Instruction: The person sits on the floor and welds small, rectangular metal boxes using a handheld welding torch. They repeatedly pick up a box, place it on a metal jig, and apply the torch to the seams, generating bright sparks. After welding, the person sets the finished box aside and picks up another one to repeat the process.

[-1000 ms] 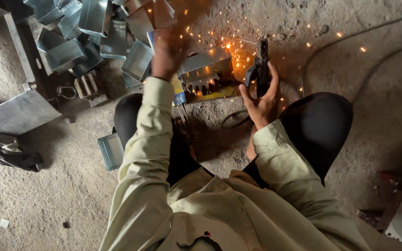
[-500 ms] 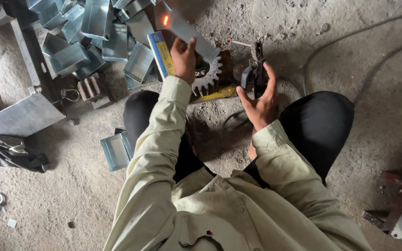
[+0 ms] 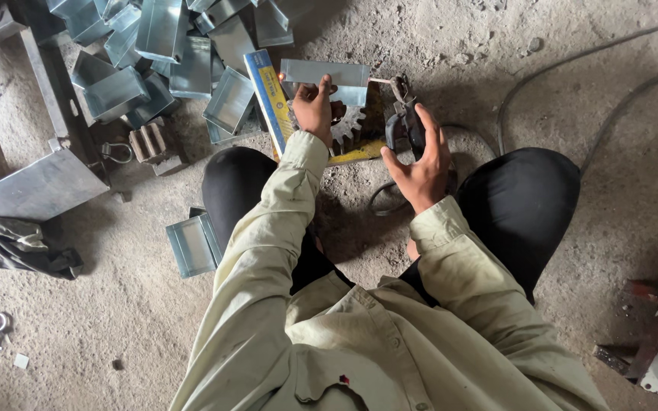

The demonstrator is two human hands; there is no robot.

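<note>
My left hand (image 3: 315, 106) pinches the lower edge of a folded sheet-metal piece (image 3: 326, 78), thumb and fingers closed on it, holding it level just above the toothed gear (image 3: 350, 129). My right hand (image 3: 419, 161) is wrapped around the dark welding holder (image 3: 401, 122), fingers curled shut on its grip; the thin rod (image 3: 381, 81) from it reaches the right end of the metal piece, and I cannot tell whether it touches. The gear is half covered by my left hand and the metal piece. Beneath the gear lies a yellow strip (image 3: 356, 154), partly hidden. Left of the gear stands a blue and yellow box (image 3: 269, 99), and beyond it a heap of metal trays (image 3: 154, 53), cut off by the upper edge. A cable (image 3: 573, 68) runs off right of the gear across the floor (image 3: 116, 342). My knees hide the ground below the gear.
</note>
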